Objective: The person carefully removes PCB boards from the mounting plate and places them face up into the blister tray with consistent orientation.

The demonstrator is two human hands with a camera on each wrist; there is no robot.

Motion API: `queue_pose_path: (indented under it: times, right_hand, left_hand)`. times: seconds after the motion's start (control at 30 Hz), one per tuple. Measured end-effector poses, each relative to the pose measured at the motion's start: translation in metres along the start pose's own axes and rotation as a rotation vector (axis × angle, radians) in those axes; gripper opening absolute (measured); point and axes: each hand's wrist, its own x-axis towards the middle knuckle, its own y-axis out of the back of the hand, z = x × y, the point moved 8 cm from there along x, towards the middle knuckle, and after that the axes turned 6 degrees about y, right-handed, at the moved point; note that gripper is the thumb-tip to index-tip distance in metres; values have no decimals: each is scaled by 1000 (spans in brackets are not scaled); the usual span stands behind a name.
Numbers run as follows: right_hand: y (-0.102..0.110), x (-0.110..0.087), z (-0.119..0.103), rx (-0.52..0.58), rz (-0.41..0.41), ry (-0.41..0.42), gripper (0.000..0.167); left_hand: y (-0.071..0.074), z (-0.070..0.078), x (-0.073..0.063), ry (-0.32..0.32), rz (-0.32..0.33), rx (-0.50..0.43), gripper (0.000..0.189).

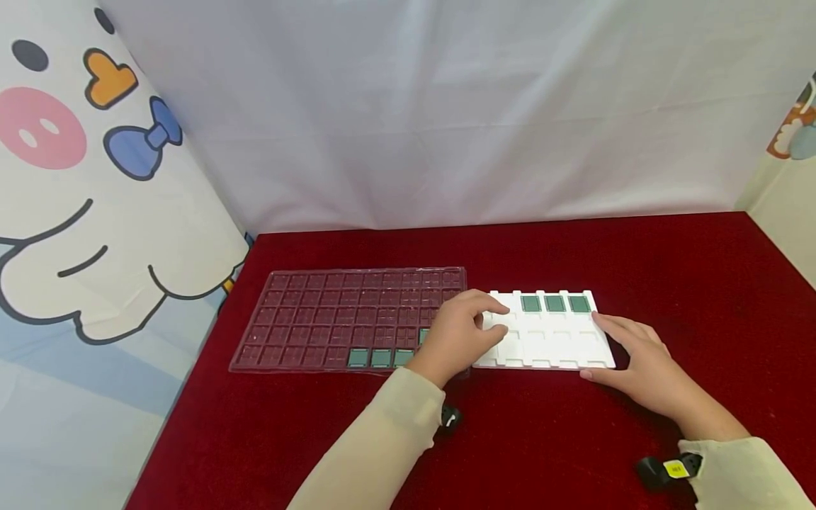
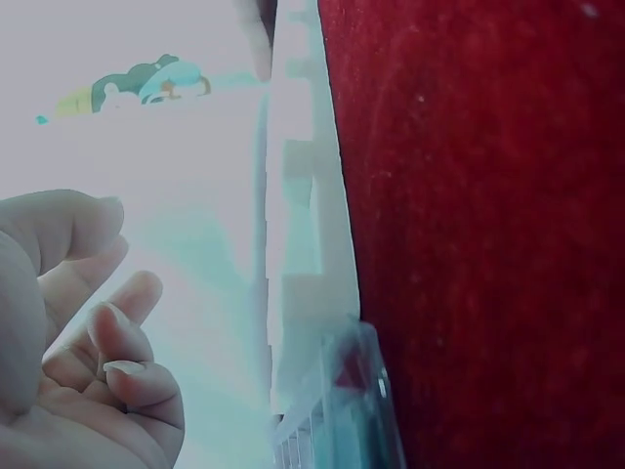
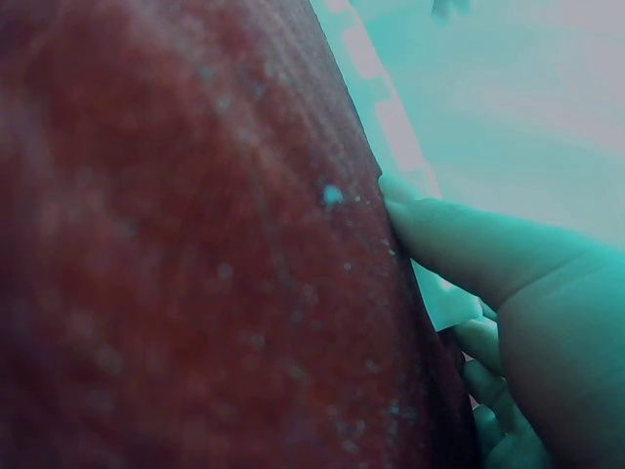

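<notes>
A white compartment tray point(image 1: 548, 347) lies on the table, with green square chips point(image 1: 554, 303) in three cells of its far row. Over its left end is my left hand point(image 1: 455, 333); thumb and index finger are apart, and I see nothing between them. In the left wrist view that hand's fingers point(image 2: 142, 376) curl loosely in the air beside the tray. My right hand point(image 1: 650, 368) holds the tray's right end, thumb at the near corner and fingers at the far side. The right wrist view shows the thumb point(image 3: 469, 244) against the tray's edge.
A clear plastic tray point(image 1: 319, 319) with many cells lies left of the white one, their edges close together. Several green chips point(image 1: 381, 358) sit in its near row, partly behind my left wrist. Red cloth point(image 1: 542, 439) covers the table; a white curtain point(image 1: 446, 127) hangs behind.
</notes>
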Motion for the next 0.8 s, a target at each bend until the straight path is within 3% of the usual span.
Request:
queue_pose_path:
  times: [0.8]
  right_hand:
    - [0, 0, 0, -1, 2, 5, 100]
  left_hand:
    - [-21, 14, 16, 6, -36, -63, 23]
